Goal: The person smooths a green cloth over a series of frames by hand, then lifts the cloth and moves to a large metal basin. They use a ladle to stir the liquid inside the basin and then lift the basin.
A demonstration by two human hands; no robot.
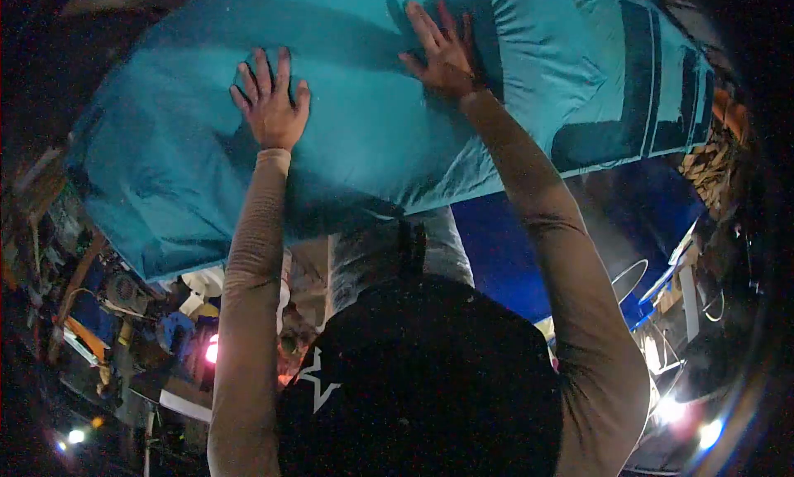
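A large teal cloth (pixel 356 130) with dark stripes toward its right end spreads across the upper part of the head view. My left hand (pixel 275 105) lies flat on its left half, fingers spread. Farther right and higher up, my right hand (pixel 447 59) rests on the same cloth with its fingers apart, beside a gathered, wrinkled stretch. Neither hand grips anything. What lies under the cloth is hidden.
Below the cloth's right side is a dark blue surface (pixel 529 245). Cluttered items, including a round speaker-like object (pixel 122 291), fill the lower left. Bright lamps (pixel 670 409) glare at the lower right. Much of the edge is dark.
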